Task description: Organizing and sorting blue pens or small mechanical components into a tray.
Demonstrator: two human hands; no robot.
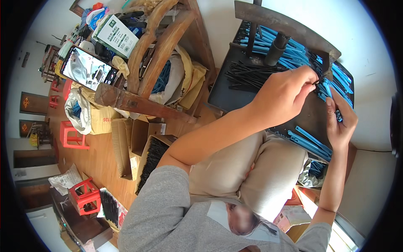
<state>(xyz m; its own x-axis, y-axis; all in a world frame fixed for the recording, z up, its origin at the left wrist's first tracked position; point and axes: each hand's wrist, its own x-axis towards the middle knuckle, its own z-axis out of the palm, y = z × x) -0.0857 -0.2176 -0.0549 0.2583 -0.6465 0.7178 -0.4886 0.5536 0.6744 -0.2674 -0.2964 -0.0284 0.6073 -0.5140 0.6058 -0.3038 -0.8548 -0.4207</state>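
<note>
My left hand (285, 94) reaches over the black work table (226, 94) with thumb and forefinger pinched. A small dark piece shows at its fingertips; its full shape is hidden. To the right, my right hand (342, 124) is closed around a slim blue plastic stick (324, 89), whose upper end is close to the left fingertips and a dark metal fixture (327, 69). Behind the hands lies a heap of similar blue sticks (294, 54). A bundle of thin black rods (245, 75) lies to the left of it. More blue sticks (308, 140) rest along the near edge.
A dark cylindrical post (277, 49) and a curved metal bar (289, 25) stand over the table. At left are a wooden chair frame (147, 103), a phone (89, 67), a sack (98, 119), cardboard boxes (126, 147) and red stools (73, 136). A silvery bag (311, 180) sits below the table.
</note>
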